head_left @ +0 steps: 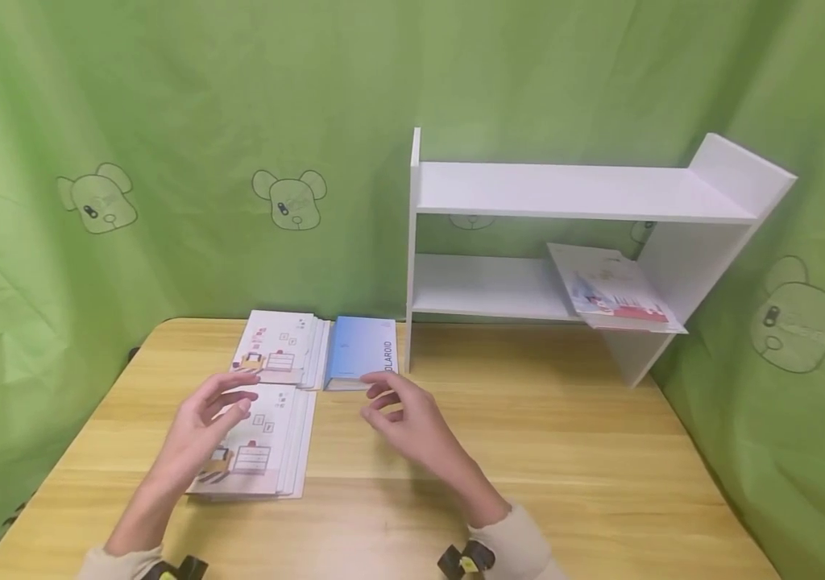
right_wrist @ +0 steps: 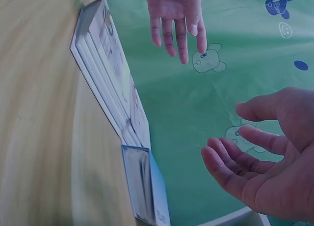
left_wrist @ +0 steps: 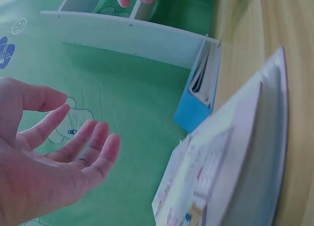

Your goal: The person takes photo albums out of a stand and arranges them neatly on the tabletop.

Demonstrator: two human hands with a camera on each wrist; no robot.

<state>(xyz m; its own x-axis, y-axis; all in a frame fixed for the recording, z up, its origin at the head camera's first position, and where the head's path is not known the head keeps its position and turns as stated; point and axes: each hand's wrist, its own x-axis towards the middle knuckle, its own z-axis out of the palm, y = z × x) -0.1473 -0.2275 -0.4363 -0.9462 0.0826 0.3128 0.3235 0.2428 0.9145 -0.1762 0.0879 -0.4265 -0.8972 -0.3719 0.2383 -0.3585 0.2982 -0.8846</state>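
My left hand (head_left: 202, 423) hovers over the front stack of illustrated books (head_left: 253, 443), fingers loosely bent and holding nothing. Behind it lies a second stack of similar books (head_left: 278, 346), with a drawing of furniture on the cover. To their right is a blue album (head_left: 363, 350) with "OLAROID" lettering legible on it. My right hand (head_left: 412, 419) is raised just in front of the album, its fingers relaxed and apart from the thumb. In the left wrist view the palm (left_wrist: 44, 177) is bare, and the right wrist view shows the right palm (right_wrist: 274, 177) likewise bare.
A white two-tier shelf (head_left: 586, 193) stands at the back right of the wooden table (head_left: 528, 483). On its lower tier, a few thin books (head_left: 615, 290) lie flat at the right, jutting past the front edge. A green curtain (head_left: 354, 80) hangs behind and at the sides.
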